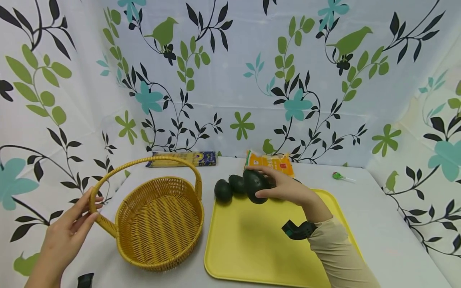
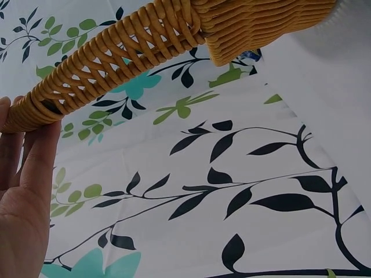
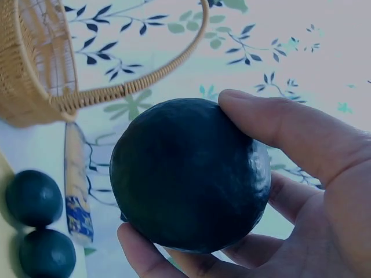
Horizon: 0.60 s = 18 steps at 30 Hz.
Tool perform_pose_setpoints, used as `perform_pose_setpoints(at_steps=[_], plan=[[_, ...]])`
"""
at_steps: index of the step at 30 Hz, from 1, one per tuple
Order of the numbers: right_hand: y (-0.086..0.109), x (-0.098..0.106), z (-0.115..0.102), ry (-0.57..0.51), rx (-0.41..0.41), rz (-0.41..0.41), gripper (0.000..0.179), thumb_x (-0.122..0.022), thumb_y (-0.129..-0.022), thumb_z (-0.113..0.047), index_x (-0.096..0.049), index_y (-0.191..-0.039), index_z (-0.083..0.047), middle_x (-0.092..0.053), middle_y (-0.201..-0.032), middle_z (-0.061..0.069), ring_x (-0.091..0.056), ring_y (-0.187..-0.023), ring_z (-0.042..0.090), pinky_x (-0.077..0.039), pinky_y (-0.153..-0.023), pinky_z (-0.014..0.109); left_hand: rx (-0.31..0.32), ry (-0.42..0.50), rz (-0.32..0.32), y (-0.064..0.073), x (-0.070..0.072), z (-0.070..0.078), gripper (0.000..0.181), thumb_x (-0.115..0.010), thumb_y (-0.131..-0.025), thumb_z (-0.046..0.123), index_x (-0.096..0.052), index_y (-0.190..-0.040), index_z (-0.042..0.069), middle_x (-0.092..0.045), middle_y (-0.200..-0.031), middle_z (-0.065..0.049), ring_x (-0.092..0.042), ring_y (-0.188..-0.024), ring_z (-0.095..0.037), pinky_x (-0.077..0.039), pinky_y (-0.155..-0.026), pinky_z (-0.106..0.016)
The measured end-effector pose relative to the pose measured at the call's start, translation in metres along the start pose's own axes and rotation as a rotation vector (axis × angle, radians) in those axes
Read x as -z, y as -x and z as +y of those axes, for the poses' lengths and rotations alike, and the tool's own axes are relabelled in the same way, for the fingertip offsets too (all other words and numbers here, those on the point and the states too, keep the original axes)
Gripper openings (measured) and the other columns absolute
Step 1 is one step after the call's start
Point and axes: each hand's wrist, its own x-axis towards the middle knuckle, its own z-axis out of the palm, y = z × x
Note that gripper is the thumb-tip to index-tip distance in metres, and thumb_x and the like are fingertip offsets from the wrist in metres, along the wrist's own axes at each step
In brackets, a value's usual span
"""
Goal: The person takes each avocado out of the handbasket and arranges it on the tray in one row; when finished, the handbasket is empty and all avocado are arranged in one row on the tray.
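My left hand (image 1: pixel 66 234) grips the left side of the handle of a yellow wicker basket (image 1: pixel 124 244), whose inside shows bare weave. In the left wrist view, fingers (image 2: pixel 37 168) curl round the woven handle (image 2: pixel 116 58). My right hand (image 1: pixel 288 186) holds a dark green avocado (image 1: pixel 255 186) above the back of a yellow tray (image 1: pixel 248 248). Thumb and fingers wrap the avocado (image 3: pixel 188 174) in the right wrist view. More avocados (image 1: pixel 223 191) lie at the tray's back left edge, some partly hidden behind the held one.
Behind the basket lies a pack of spaghetti (image 1: pixel 183 159) in yellow and blue. An orange packet (image 1: pixel 270 163) sits behind the tray. A wrapped green lollipop (image 1: pixel 338 176) lies at the back right of the white table (image 1: pixel 396 248). Patterned cloth (image 1: pixel 230 80) hangs behind.
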Motion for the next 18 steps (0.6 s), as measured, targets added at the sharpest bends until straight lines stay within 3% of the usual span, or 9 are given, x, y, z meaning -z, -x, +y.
perform_pose_setpoints(at_steps=[8,18], plan=[[0.009,0.015,0.008,0.056,0.012,0.048,0.069,-0.072,-0.083,-0.027,-0.037,-0.141,-0.036,-0.040,-0.139,0.013,-0.055,-0.110,0.029,-0.051,-0.087,0.034,0.038,-0.039,-0.014,0.001,0.000,-0.002,0.065,-0.059,-0.089,-0.001,-0.038,-0.144,0.027,-0.039,-0.114,0.046,-0.036,-0.102,0.033,-0.036,-0.077,0.011],[0.030,0.049,0.035,0.108,-0.037,0.145,0.071,-0.071,-0.084,-0.029,-0.033,-0.144,-0.033,-0.038,-0.141,0.016,-0.050,-0.120,0.035,-0.049,-0.090,0.039,0.042,-0.042,-0.020,0.000,0.001,-0.001,0.064,-0.059,-0.090,0.000,-0.038,-0.144,0.026,-0.038,-0.114,0.045,-0.036,-0.102,0.033,-0.036,-0.077,0.011]])
